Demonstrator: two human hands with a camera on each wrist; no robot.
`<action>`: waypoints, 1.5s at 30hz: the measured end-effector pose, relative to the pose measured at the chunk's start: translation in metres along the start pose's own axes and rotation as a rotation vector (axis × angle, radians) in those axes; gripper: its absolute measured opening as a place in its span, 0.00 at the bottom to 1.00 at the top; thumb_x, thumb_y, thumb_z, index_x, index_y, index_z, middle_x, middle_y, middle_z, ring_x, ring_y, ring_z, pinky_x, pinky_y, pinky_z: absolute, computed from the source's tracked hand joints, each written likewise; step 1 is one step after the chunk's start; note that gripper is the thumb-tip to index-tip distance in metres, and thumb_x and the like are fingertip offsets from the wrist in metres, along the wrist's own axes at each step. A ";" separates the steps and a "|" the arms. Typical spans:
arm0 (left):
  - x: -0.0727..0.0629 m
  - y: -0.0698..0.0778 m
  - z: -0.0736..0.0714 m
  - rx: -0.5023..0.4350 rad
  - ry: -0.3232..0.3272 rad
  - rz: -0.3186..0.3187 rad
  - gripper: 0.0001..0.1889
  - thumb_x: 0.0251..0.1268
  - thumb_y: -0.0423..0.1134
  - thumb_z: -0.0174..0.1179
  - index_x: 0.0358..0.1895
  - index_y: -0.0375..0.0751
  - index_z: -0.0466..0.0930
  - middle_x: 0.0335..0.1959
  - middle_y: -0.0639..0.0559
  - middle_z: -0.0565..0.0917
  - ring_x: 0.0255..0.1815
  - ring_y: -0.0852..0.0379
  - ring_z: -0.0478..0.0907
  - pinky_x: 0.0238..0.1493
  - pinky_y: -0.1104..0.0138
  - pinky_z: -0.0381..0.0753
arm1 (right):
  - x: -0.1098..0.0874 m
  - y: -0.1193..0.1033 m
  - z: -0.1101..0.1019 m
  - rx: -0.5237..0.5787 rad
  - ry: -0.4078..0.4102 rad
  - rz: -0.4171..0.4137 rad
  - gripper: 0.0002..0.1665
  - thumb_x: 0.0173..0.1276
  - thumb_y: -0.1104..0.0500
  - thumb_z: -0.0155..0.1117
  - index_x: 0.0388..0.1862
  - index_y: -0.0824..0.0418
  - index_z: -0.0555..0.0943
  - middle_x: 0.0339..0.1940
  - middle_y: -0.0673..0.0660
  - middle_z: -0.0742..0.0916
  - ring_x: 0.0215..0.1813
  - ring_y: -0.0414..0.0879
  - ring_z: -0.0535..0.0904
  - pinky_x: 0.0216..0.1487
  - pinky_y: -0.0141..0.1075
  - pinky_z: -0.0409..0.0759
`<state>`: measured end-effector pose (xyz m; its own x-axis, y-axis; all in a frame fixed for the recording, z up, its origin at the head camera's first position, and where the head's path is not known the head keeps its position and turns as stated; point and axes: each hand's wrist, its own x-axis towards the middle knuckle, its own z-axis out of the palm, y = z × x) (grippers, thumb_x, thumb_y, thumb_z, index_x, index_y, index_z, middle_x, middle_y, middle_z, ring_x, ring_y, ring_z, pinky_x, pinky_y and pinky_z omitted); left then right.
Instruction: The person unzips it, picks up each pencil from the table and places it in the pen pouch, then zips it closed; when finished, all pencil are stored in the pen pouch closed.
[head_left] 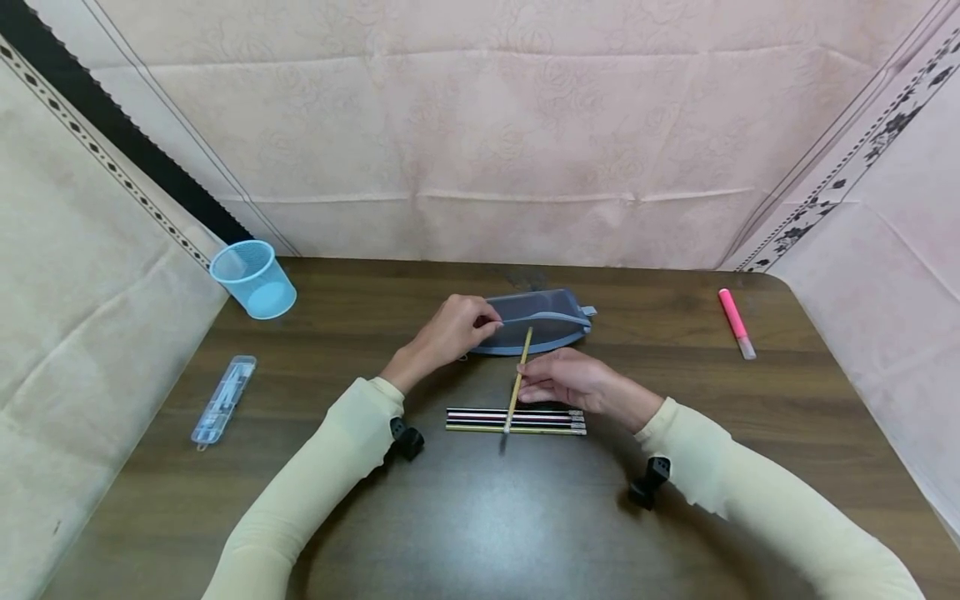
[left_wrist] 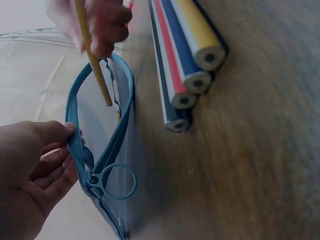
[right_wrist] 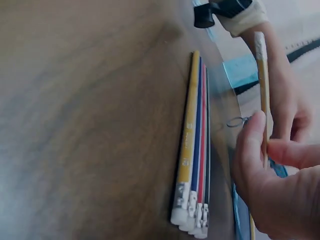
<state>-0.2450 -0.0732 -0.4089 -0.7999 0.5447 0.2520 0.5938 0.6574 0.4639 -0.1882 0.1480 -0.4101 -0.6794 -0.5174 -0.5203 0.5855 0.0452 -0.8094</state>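
Note:
A blue zippered pencil case (head_left: 538,306) with a see-through side lies on the table, its mouth unzipped. My left hand (head_left: 456,325) pinches the rim at its left end; the zipper's ring pull (left_wrist: 131,182) hangs below those fingers in the left wrist view. My right hand (head_left: 570,382) holds a yellow pencil (head_left: 517,385) between thumb and fingers, its eraser end toward me and its other end over the case's mouth. Several striped pencils (head_left: 476,420) in yellow, blue, red and black lie side by side in front of the case, white erasers to the right.
A light blue mesh cup (head_left: 264,287) stands at the back left. Nearer on the left lies a clear blue flat case (head_left: 223,402). A pink marker (head_left: 735,318) with a pale end lies at the right. Cloth walls (head_left: 480,150) enclose the table's back and sides.

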 end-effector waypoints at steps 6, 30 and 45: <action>0.001 0.001 0.001 0.005 0.003 0.003 0.07 0.70 0.37 0.64 0.43 0.39 0.90 0.39 0.48 0.89 0.38 0.58 0.84 0.42 0.65 0.85 | 0.010 -0.007 -0.009 0.307 0.148 -0.017 0.11 0.77 0.68 0.53 0.52 0.71 0.79 0.35 0.60 0.90 0.40 0.46 0.90 0.52 0.33 0.85; 0.002 0.003 0.002 -0.008 -0.016 -0.021 0.08 0.70 0.37 0.64 0.43 0.39 0.90 0.39 0.49 0.89 0.38 0.58 0.84 0.43 0.65 0.84 | 0.046 -0.018 -0.007 0.530 0.371 -0.079 0.25 0.76 0.71 0.54 0.70 0.68 0.72 0.42 0.64 0.91 0.59 0.53 0.84 0.62 0.35 0.79; 0.003 0.005 0.000 -0.009 -0.007 -0.001 0.08 0.70 0.37 0.64 0.44 0.38 0.90 0.41 0.47 0.90 0.40 0.57 0.85 0.45 0.64 0.86 | 0.043 -0.019 -0.001 0.509 0.347 -0.077 0.26 0.76 0.73 0.52 0.71 0.68 0.71 0.51 0.62 0.89 0.62 0.50 0.83 0.63 0.34 0.78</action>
<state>-0.2443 -0.0688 -0.4061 -0.7999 0.5476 0.2457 0.5922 0.6533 0.4717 -0.2288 0.1253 -0.4178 -0.7825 -0.1914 -0.5924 0.6082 -0.4384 -0.6617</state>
